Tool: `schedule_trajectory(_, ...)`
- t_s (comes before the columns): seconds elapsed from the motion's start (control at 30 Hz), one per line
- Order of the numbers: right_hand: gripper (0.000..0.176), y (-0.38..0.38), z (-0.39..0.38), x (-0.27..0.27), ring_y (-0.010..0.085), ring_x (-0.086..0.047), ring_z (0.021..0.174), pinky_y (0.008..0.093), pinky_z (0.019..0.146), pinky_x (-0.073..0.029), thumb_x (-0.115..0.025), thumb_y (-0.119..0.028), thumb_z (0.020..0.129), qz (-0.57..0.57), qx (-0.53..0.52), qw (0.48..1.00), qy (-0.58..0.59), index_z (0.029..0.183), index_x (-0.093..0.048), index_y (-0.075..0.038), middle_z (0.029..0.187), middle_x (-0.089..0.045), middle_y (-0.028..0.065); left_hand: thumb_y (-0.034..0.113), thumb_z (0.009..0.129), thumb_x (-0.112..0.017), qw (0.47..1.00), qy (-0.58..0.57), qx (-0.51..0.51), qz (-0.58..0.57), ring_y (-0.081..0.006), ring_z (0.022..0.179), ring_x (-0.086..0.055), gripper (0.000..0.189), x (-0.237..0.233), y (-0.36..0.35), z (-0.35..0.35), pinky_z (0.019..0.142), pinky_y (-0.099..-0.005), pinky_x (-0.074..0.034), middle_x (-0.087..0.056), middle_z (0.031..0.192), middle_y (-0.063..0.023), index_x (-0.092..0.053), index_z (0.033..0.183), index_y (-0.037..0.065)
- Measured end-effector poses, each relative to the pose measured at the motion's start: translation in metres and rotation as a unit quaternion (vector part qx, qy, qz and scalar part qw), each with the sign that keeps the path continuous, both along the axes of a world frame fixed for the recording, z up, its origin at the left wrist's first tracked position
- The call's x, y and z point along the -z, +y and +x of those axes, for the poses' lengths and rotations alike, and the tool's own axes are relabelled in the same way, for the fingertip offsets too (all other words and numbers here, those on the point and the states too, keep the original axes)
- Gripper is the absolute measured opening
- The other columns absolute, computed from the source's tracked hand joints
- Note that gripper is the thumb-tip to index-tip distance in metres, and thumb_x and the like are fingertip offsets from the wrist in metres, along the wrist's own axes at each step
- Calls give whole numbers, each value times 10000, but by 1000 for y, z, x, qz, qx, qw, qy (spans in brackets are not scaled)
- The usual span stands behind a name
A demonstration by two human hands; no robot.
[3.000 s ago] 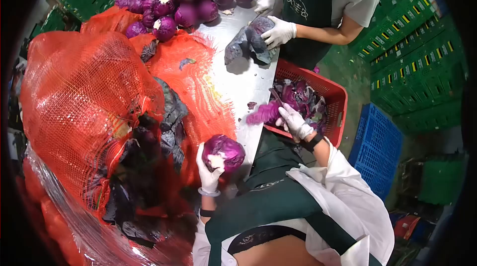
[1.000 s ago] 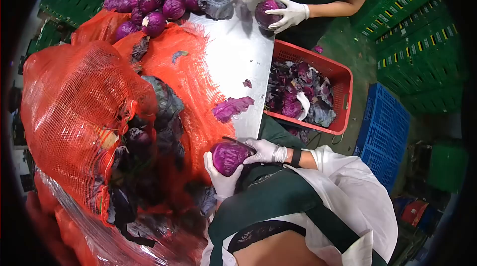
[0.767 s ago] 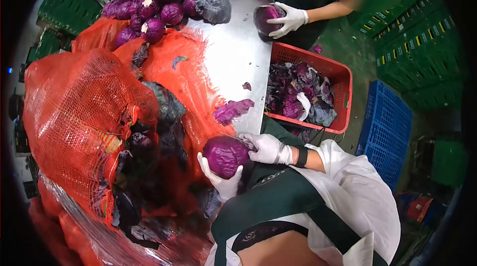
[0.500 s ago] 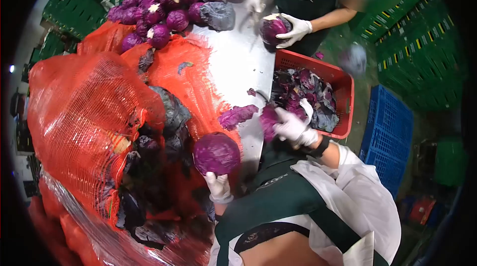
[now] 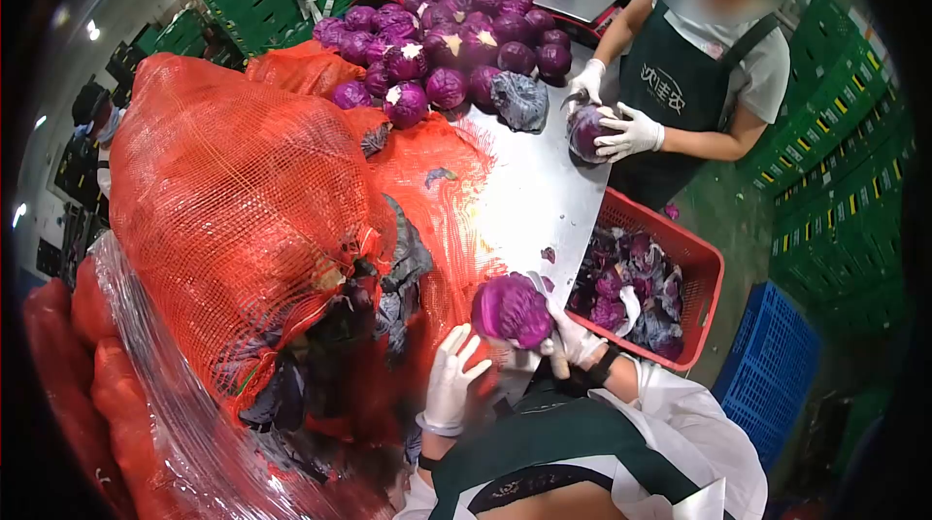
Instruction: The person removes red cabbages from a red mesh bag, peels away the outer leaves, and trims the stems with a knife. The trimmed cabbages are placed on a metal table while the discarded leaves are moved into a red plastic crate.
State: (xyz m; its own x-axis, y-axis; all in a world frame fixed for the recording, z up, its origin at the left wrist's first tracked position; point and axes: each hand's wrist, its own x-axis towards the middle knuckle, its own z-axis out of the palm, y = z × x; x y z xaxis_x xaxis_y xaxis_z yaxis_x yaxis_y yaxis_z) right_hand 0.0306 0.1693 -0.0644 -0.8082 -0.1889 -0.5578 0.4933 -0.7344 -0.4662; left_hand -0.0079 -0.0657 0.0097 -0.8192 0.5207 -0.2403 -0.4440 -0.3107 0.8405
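A red cabbage (image 5: 515, 310) with a bright purple surface is above the near edge of the metal table (image 5: 544, 195). My right hand (image 5: 571, 334), in a white glove, holds it from the right side; a thin tool handle shows beneath its fingers. My left hand (image 5: 452, 376), also gloved, is just left of the cabbage with fingers spread and nothing in it. To the left lies a big red mesh sack (image 5: 243, 219), its mouth open, dark outer leaves (image 5: 403, 268) sticking out beside it.
Many red cabbages (image 5: 447, 44) are piled at the back. Across the table a co-worker (image 5: 680, 73) holds a cabbage (image 5: 588, 134) in gloved hands. A red crate (image 5: 704, 301) of leaf scraps stands right, near a blue crate (image 5: 767, 365) and green crates (image 5: 845, 190).
My left hand has let go of the cabbage, which is now in my right hand. The loose purple leaf is gone from beside it. The camera view has shifted, showing more of the co-worker.
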Motion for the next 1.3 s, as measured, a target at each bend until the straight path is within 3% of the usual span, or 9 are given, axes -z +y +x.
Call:
schedule_trajectory(0.23, 491, 14, -128, -26, 63, -409, 514, 194, 426, -334, -431, -571, 904, 10, 189, 979, 76, 1163, -499, -159, 900, -641, 28, 342, 967, -415, 993, -55, -92, -58, -287, 1237, -431, 479, 10, -16, 2, 946, -429, -425, -432, 1331, -168, -376, 1331, 31)
schedule_trajectory(0.3, 454, 18, -131, -71, 64, -403, 535, 198, 453, -345, -453, -400, 945, -33, 151, 977, 150, 1305, -434, -124, 1082, -617, 67, 337, 968, -416, 992, -29, -101, -69, -285, 1228, -442, 477, 14, -30, 3, 954, -406, -421, -428, 1331, -177, -376, 1330, 29)
schedule_trajectory(0.5, 463, -31, -98, -101, 79, -503, 492, 217, 460, -418, -426, -373, 970, 291, -97, 934, 184, 1287, -472, -38, 798, -650, 49, 254, 967, -396, 961, -36, -272, -18, -210, 1123, -542, 407, 33, -71, -4, 900, -290, -457, -516, 1250, -121, -397, 1313, 40)
schedule_trajectory(0.63, 431, -53, -90, -96, 56, -512, 526, 183, 517, -434, -408, -352, 981, 288, -187, 911, 230, 1283, -477, -53, 804, -649, 40, 235, 950, -473, 923, -5, -380, -58, -188, 1083, -564, 357, 6, -78, -8, 886, -325, -461, -559, 1194, -97, -472, 1250, 41)
schedule_trajectory(0.77, 472, -67, -69, -92, 54, -499, 529, 182, 511, -418, -466, -337, 960, 263, -317, 888, 203, 1320, -427, -35, 796, -645, 41, 261, 953, -421, 942, 38, -308, -131, -228, 1150, -523, 410, 7, -90, 5, 875, -352, -470, -525, 1259, -111, -438, 1291, 30)
schedule_trajectory(0.9, 548, -62, -22, -66, 48, -494, 562, 174, 531, -412, -534, -332, 926, 234, -402, 877, 120, 1346, -388, -11, 818, -631, 32, 231, 896, -582, 912, -18, -387, -133, -132, 1103, -490, 426, 76, -108, 23, 833, -297, -454, -530, 1212, -33, -471, 1288, 108)
schedule_trajectory(1.03, 408, -61, 24, -61, 52, -541, 612, 159, 550, -437, -563, -226, 918, 176, -351, 917, 69, 1262, -464, -31, 851, -627, 42, 302, 860, -631, 888, -63, -440, -120, -189, 1177, -465, 581, 50, -112, -2, 900, -323, -427, -474, 1323, -88, -418, 1328, 31)
schedule_trajectory(1.13, 373, -51, 29, -54, 57, -555, 629, 159, 559, -448, -553, -194, 922, 187, -353, 914, 72, 1250, -473, -34, 873, -634, 52, 387, 839, -633, 807, 44, -308, -501, -231, 1190, -456, 670, 42, -108, -43, 927, -315, -409, -435, 1354, -120, -401, 1316, -22)
schedule_trajectory(1.3, 307, -46, 5, -40, 76, -550, 591, 185, 552, -455, -524, -160, 931, 180, -271, 942, 81, 1207, -528, -27, 857, -643, 56, 384, 857, -585, 810, 119, -296, -492, -244, 1126, -481, 611, 106, -100, -125, 891, -339, -424, -465, 1267, -124, -415, 1285, -18)
